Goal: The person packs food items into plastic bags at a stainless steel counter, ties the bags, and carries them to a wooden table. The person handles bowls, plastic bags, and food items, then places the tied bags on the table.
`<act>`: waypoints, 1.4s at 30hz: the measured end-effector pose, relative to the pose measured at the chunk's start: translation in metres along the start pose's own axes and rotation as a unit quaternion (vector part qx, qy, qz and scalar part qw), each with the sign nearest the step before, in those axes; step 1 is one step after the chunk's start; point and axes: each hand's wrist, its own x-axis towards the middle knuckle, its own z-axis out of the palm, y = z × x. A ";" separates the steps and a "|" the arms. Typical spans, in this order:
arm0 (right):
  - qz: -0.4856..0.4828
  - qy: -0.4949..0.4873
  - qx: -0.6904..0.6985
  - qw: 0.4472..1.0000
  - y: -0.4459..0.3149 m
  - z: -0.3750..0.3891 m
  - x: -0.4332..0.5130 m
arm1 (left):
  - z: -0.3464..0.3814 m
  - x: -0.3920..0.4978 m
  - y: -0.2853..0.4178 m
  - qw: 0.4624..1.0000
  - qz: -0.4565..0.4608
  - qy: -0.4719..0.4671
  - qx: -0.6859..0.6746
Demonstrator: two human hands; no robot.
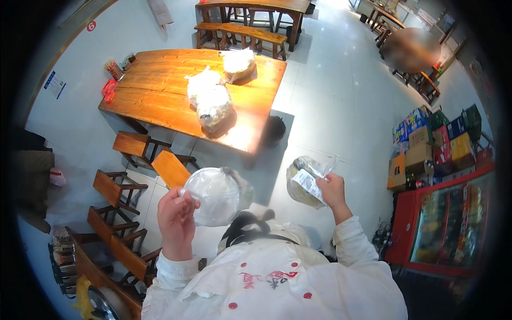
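My left hand (178, 218) grips the gathered top of a clear plastic bag. A round takeaway container with a lid (214, 196) hangs inside that bag, and something dark shows at its far edge. On the other side, my right hand (333, 193) holds a second clear plastic bag (301, 194) by its top. Yellowish contents show through it, and a white printed slip (309, 184) lies against its side. Both bags hang above the floor, apart from each other. Several more tied plastic bags (215, 105) of packed food stand on the wooden table (160, 88) ahead.
Wooden stools (130, 143) line the left side below the table. A red glass-door drinks fridge (404, 226) stands to the right, with stacked cartons (419, 156) behind it. Chopsticks in a holder (115, 70) are at the table's wall end. A wooden bench (240, 33) stands beyond.
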 end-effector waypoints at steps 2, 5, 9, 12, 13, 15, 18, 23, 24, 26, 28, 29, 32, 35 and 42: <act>-0.059 -0.009 -0.036 0.998 -0.021 -0.003 0.071 | 0.031 0.049 -0.006 1.000 0.005 -0.012 -0.015; -0.103 -0.031 -0.080 0.991 -0.048 -0.001 0.174 | 0.066 0.128 -0.017 0.997 -0.020 -0.044 -0.057; -0.103 -0.083 -0.111 0.985 -0.073 0.010 0.292 | 0.102 0.227 -0.044 0.990 -0.041 -0.098 -0.088; -0.102 -0.119 -0.112 0.981 -0.089 0.028 0.372 | 0.124 0.292 -0.066 0.988 -0.066 -0.087 -0.106; -0.131 -0.138 -0.126 0.974 -0.096 0.031 0.396 | 0.133 0.313 -0.070 0.987 -0.069 -0.089 -0.112; -0.179 -0.147 -0.150 0.961 -0.109 0.047 0.441 | 0.147 0.345 -0.076 0.988 -0.072 -0.077 -0.113; -0.213 -0.212 -0.176 0.937 -0.127 0.070 0.509 | 0.167 0.378 -0.086 0.992 -0.072 -0.030 -0.099; -0.188 -0.366 -0.137 0.901 -0.142 0.128 0.614 | 0.194 0.441 -0.113 0.990 -0.020 0.086 -0.114; -0.185 -0.382 -0.165 0.890 -0.142 0.140 0.629 | 0.199 0.450 -0.118 0.987 -0.007 0.111 -0.114; -0.217 -0.416 -0.171 0.866 -0.140 0.170 0.654 | 0.209 0.469 -0.124 0.981 0.008 0.170 -0.094; -0.293 -0.452 -0.125 0.833 -0.134 0.193 0.674 | 0.219 0.485 -0.131 0.971 0.026 0.228 -0.059; -0.311 -0.465 -0.112 0.821 -0.132 0.202 0.687 | 0.224 0.493 -0.137 0.958 0.040 0.280 -0.049; -0.273 -0.518 -0.116 0.802 -0.127 0.218 0.711 | 0.233 0.504 -0.145 0.955 0.041 0.295 -0.013; -0.253 -0.556 -0.120 0.782 -0.128 0.223 0.721 | 0.243 0.508 -0.151 0.931 0.052 0.361 -0.009; -0.279 -0.563 -0.125 0.768 -0.143 0.212 0.719 | 0.247 0.489 -0.168 0.907 0.078 0.412 -0.035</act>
